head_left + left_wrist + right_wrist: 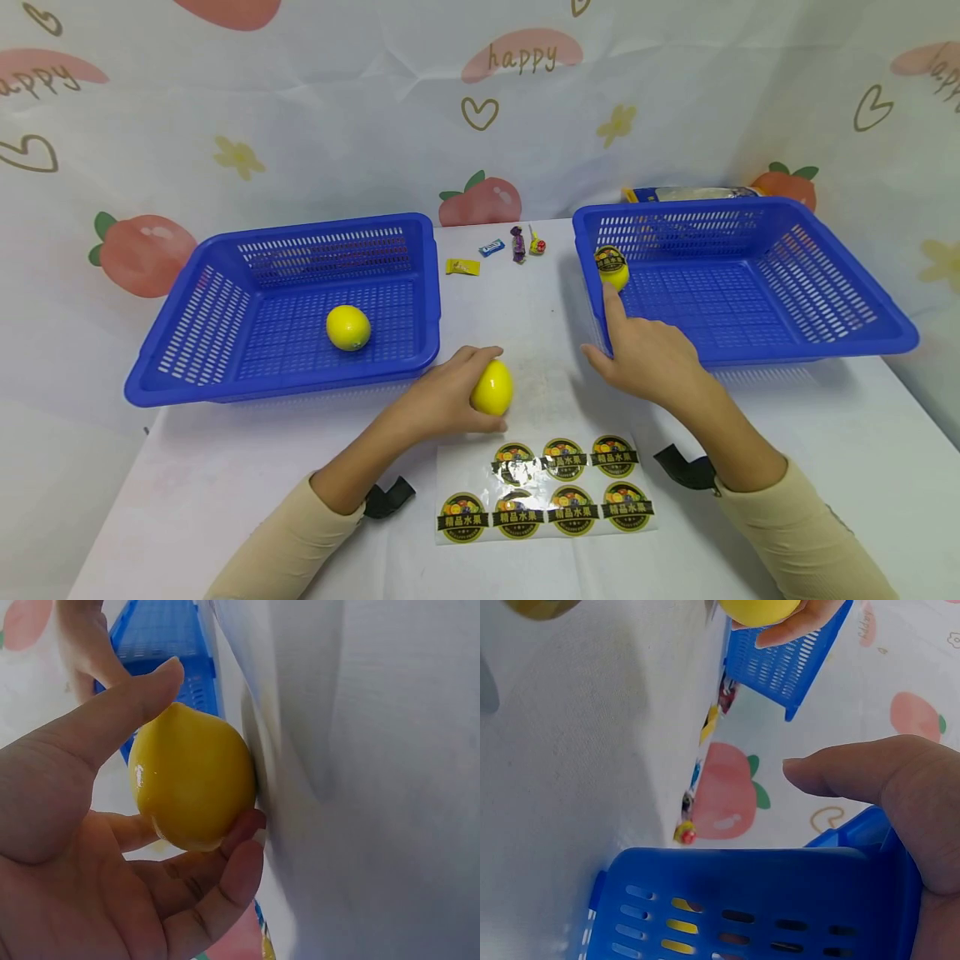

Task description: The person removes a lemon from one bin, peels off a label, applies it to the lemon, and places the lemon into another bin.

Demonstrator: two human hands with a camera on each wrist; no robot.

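My left hand (447, 398) grips a yellow lemon (492, 388) between thumb and fingers, over the table between two blue baskets. The left wrist view shows the same lemon (196, 776) with no sticker on the visible side. My right hand (656, 354) reaches over the near-left rim of the right basket (750, 354). Its index finger points straight at a lemon (619, 277) bearing a round black-and-gold sticker (611, 259), seemingly touching it; the other fingers are partly hidden. The thumb stands out to the side. Another lemon (348, 327) lies inside the left basket (285, 385).
Below the hands lies a clear sheet (459, 462) with several round fruit stickers. Small wrapped sweets, including a yellow one (462, 267) and a purple one (518, 244), lie at the back between the baskets. A blue-and-yellow packet (693, 194) shows behind the right basket.
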